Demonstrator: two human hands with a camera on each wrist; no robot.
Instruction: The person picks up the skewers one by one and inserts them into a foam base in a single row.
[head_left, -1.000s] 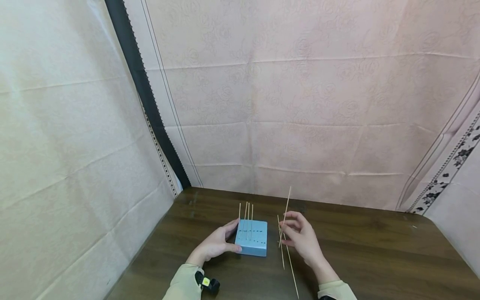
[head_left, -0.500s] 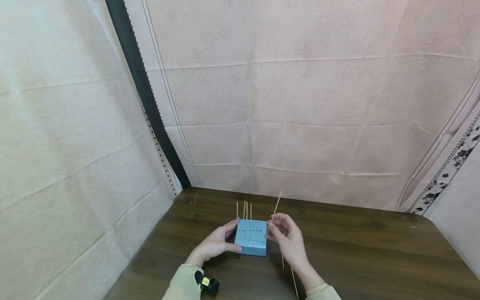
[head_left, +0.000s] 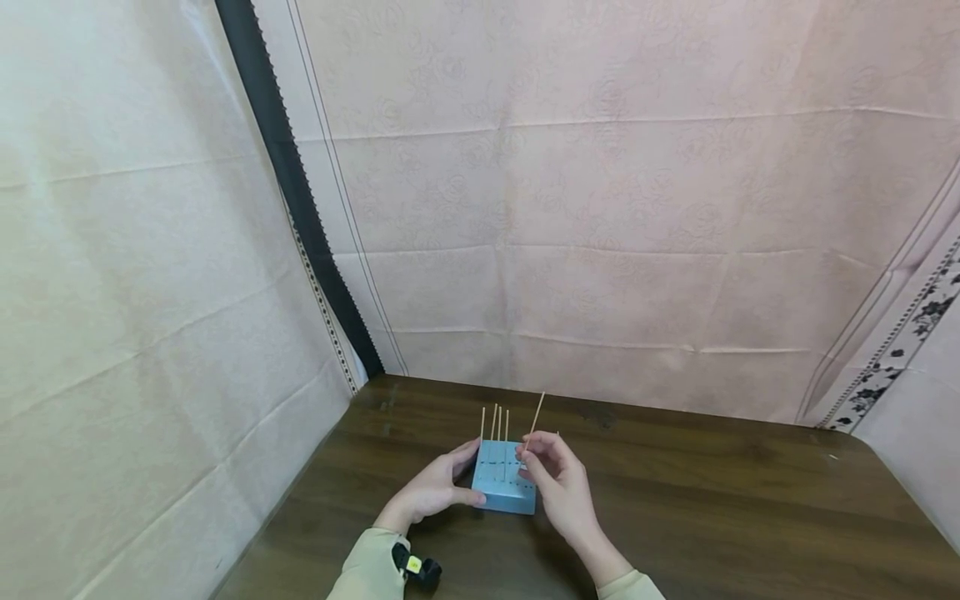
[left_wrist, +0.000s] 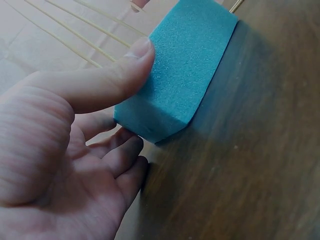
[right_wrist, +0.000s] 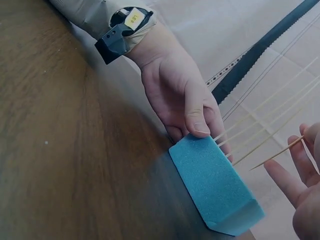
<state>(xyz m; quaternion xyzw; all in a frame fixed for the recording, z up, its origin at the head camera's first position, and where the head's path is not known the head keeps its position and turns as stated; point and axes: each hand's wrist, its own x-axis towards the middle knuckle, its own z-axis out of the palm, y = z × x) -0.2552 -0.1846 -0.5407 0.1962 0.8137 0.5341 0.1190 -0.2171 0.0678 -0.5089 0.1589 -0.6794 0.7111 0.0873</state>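
A light blue foam block (head_left: pixel 504 500) with rows of small holes in its top sits on the table, and several thin wooden skewers (head_left: pixel 506 425) stand upright in its left part. My left hand (head_left: pixel 431 492) grips the block's left end, thumb on the near face (left_wrist: pixel 180 65) and fingers around the far side. Between thumb and fingers, my right hand (head_left: pixel 558 483) pinches another skewer (head_left: pixel 537 411), tilted, over the block's right part. In the right wrist view this skewer (right_wrist: pixel 280 153) has its pointed end down, close over the block's top and apart from the standing skewers.
The block stands on a dark wooden table (head_left: pixel 712 500). Loose skewers (left_wrist: pixel 237 6) lie beyond the block in the left wrist view; my right hand and arm mostly hide them from the head camera. Pale cloth (head_left: pixel 600 250) hangs behind the table and at both sides.
My right hand has moved left with the skewer, from beside the block to over its right part. The loose skewers on the table are now covered by that arm. My left hand stays put.
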